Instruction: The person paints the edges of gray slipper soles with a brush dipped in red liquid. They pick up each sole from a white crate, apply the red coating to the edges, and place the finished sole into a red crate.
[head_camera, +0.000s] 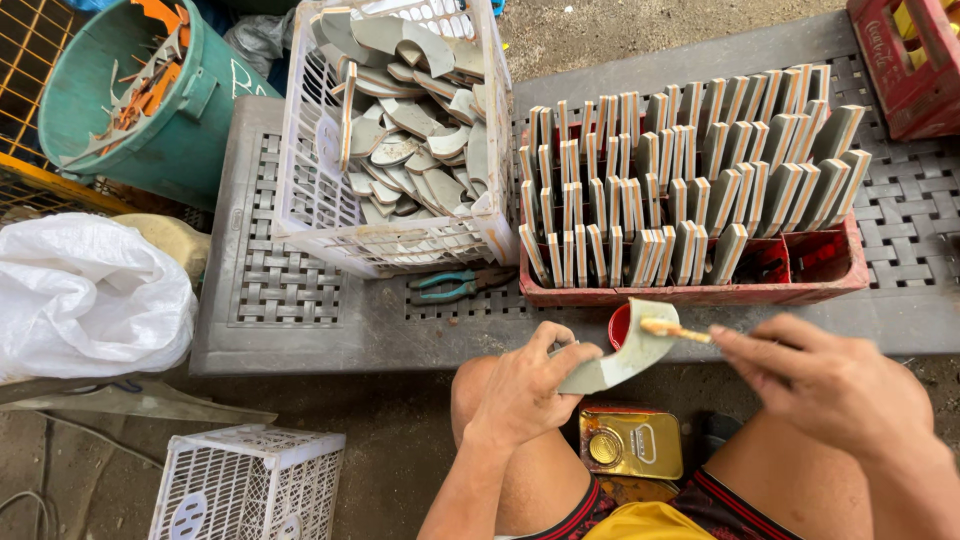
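Below, one curved grey sole piece (625, 358) is gripped by the left hand (525, 390), fingers closed round its lower end. One small brush (675, 329) is pinched in the right hand (825, 385), its tip touching the piece. Just beyond both hands one red crate (700, 293) is packed with too many upright pieces to count. One pair of pliers (455, 285) lies beyond the left hand. One yellow tin (630, 442) sits beneath the hands.

Bare grey table (300, 340) lies open ahead of the left hand (520, 390), only teal-handled pliers (450, 285) on it. Farther back, the white basket (300, 200) and the red crate (690, 293) of upright pieces block the way.
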